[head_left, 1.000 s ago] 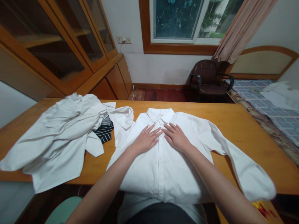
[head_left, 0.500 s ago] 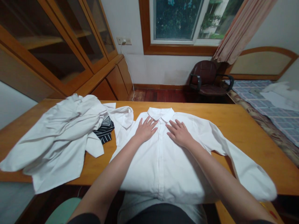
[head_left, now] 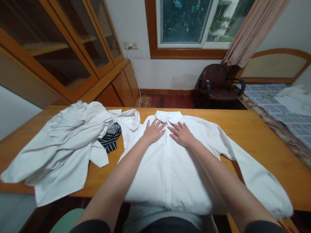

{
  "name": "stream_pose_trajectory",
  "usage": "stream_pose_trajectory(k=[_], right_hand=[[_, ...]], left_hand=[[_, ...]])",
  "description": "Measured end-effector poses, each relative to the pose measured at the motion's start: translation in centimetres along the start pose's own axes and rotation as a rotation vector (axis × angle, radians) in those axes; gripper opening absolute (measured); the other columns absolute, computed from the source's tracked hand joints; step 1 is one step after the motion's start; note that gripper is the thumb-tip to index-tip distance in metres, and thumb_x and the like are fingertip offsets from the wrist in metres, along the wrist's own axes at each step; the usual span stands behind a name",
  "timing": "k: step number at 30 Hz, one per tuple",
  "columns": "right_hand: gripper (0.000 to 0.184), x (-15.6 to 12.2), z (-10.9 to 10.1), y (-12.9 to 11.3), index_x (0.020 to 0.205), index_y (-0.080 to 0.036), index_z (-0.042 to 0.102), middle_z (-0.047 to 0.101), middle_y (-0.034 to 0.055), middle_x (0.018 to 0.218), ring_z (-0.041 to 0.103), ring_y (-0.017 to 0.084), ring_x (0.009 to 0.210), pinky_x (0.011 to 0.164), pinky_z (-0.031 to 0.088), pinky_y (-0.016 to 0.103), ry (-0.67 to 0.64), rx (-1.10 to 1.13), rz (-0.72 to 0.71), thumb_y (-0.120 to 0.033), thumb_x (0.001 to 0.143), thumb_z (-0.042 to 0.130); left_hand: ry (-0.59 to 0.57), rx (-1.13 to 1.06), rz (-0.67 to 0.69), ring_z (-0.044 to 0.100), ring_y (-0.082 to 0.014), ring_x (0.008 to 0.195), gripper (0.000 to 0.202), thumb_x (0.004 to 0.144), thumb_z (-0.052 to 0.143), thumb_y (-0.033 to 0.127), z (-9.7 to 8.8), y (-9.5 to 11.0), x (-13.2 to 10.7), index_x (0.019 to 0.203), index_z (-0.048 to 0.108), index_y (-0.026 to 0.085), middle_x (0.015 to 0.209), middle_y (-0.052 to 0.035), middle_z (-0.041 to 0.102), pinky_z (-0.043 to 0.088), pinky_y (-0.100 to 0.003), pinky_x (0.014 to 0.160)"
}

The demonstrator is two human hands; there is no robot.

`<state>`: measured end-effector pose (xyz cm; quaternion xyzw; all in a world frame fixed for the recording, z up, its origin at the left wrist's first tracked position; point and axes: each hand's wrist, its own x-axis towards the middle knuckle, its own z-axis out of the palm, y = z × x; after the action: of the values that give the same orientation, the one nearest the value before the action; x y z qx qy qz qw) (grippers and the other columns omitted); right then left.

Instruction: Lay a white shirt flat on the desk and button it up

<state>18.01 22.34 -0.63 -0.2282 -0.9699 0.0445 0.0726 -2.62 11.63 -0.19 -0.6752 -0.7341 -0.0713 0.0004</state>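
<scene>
The white shirt [head_left: 179, 171] lies front side up on the wooden table [head_left: 245, 129], collar [head_left: 168, 116] toward the far edge and lower body at the near edge. The left hand [head_left: 154, 132] and right hand [head_left: 181, 133] rest palm-down on the upper chest, one on either side of the button placket [head_left: 168, 181], just below the collar; fingers are spread, and neither hand pinches or clamps the fabric. The shirt is judged light, soft and not fragile; its thin panels should crease readily and may slide on the smooth tabletop. The collar and placket appear stiffer and should hold their line better. Suitable hold points are both shoulders, for even lifting, and the placket edge, for straightening. The long sleeve [head_left: 252, 168] on the right is limp and is best supported separately near its end.
</scene>
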Motion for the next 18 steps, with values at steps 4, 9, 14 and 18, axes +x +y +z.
stream_pose_trajectory(k=[4,9,14,18], right_hand=[[0.054,0.7,0.2,1.3,0.151,-0.033,0.041,0.044,0.0053,0.155,0.033,0.035,0.144,0.117,0.024,0.060,0.002,-0.016,-0.007,-0.054,0.102,0.036],[0.055,0.4,0.4,3.3,0.151,-0.029,0.042,0.039,0.0070,0.158,0.031,0.031,0.147,0.118,0.025,0.055,0.000,-0.008,-0.011,-0.053,0.102,0.036],[0.054,-1.7,0.3,4.7,0.149,-0.027,0.046,0.035,0.0065,0.160,0.030,0.031,0.148,0.119,0.026,0.053,0.028,-0.009,0.048,-0.051,0.102,0.036],[0.053,-4.4,0.0,5.2,0.148,-0.025,0.048,0.036,0.0075,0.160,0.030,0.031,0.148,0.118,0.028,0.053,0.055,-0.018,0.086,-0.048,0.102,0.037]], left_hand=[[-0.006,0.001,0.000,0.021,-0.0301,0.151,0.051,0.101,0.032,0.052,0.2,-0.4,1.0,0.152,0.035,0.042,0.160,-0.0019,0.036,0.010,-0.066,0.119],[-0.024,0.001,0.001,0.020,-0.0289,0.152,0.052,0.102,0.029,0.054,0.1,-0.8,1.9,0.152,0.035,0.041,0.160,-0.0035,0.035,0.009,-0.066,0.119],[-0.039,0.007,-0.003,0.018,-0.0276,0.153,0.053,0.102,0.028,0.054,0.0,-0.9,2.2,0.152,0.035,0.040,0.161,-0.0031,0.035,0.008,-0.065,0.120],[-0.031,0.009,0.004,0.018,-0.0277,0.153,0.053,0.101,0.029,0.054,0.2,-1.0,2.4,0.152,0.036,0.038,0.161,-0.0032,0.034,0.008,-0.066,0.120]])
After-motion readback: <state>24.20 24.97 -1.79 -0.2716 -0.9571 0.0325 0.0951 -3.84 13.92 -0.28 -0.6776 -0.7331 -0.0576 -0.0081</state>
